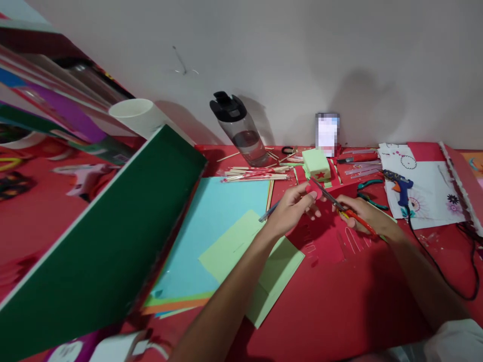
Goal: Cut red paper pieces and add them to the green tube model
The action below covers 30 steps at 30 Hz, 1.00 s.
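Between the thumb and fingers of my left hand [292,208] is a small red paper piece [314,191]. A pair of scissors [332,198] with red and yellow handles is gripped in my right hand [360,216], its blades reaching left to that red piece. Whether the blades are biting into the paper I cannot tell. Just beyond the hands sits a light green box shape [317,165] with a red star on its front. Red sheet material with cut-out outlines [354,239] lies beneath my hands. A grey pen-like stick [267,213] shows behind my left wrist.
Light green paper [279,276] and blue sheets [222,201] lie left of my arms, beside a tilted green board [113,241]. A water bottle [245,133], wooden sticks [260,174] and a phone [327,133] are at the back. At right: pliers [372,193], a corded blue glue gun [403,188].
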### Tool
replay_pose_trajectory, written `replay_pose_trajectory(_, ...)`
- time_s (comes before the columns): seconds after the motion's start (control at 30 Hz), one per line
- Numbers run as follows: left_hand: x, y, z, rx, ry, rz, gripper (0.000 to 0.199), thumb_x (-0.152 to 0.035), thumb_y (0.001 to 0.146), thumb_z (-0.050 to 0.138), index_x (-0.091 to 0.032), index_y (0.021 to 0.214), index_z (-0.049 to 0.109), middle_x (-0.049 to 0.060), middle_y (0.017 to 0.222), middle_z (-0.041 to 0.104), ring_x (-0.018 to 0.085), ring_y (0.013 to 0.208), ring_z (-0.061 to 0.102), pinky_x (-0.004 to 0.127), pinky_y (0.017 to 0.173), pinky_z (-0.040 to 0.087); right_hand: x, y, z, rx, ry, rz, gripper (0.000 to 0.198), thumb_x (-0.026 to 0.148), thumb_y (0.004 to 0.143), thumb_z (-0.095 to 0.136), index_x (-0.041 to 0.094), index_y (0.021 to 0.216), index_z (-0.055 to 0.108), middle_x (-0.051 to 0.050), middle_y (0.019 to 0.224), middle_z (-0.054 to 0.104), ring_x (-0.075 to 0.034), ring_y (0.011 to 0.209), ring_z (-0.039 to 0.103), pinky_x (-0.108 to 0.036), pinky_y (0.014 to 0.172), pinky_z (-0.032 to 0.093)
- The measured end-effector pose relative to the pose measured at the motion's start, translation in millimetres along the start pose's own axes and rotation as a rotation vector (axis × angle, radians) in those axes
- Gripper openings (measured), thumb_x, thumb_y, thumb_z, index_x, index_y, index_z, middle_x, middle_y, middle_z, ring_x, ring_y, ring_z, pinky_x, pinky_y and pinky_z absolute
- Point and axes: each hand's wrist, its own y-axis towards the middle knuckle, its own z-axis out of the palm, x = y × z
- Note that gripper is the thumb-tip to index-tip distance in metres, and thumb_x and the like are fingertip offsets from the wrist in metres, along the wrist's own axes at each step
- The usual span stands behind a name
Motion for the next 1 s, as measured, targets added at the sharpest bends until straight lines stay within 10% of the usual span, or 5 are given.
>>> replay_pose_trajectory(1.0,-3,-3,-5,0.074,0.004,-0.133,0.03,-0.046,0.088,0.072,-0.019,0.082,0.06,-0.001,0.079,0.064,0.015,0.068,0.068,0.029,0.068,0.058,3,1,-1,0.029,0.014,0.004,0.031,0.049,0.096,0.067,0.022,0.108,0.057,0.004,0.077,0.065,-0.01,0.053,0.043,-0.021,0.05,0.035)
